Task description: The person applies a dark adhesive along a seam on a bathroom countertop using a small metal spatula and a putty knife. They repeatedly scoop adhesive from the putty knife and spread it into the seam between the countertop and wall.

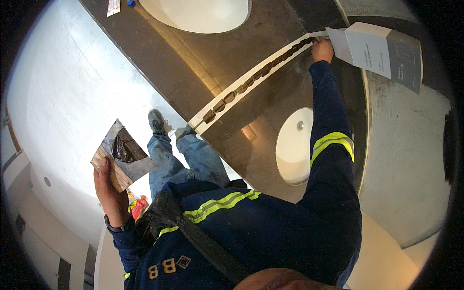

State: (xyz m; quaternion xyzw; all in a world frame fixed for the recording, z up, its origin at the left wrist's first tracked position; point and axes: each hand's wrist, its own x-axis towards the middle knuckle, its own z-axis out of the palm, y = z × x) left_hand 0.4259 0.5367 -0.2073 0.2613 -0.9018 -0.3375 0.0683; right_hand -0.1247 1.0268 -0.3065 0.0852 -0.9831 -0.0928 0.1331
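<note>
My left hand [112,191] grips a flat square board [139,168] by its near edge, thumb on top. A glossy dark brown lump of paste [127,148] lies on the board. Across the dark countertop [193,67] runs a joint bordered by pale tape [205,126], with a row of dark paste dabs [229,97] along it. At the joint's far end my right hand [322,50] is closed, fingers curled down by the last dabs. Whatever it holds is hidden.
An oval white basin [292,157] is set beside my right arm, another basin [198,12] beyond the joint. A grey and white folded carton [382,53] stands by my right hand. A small blue cap [131,3] lies at the counter's far edge. White floor [72,96] extends left.
</note>
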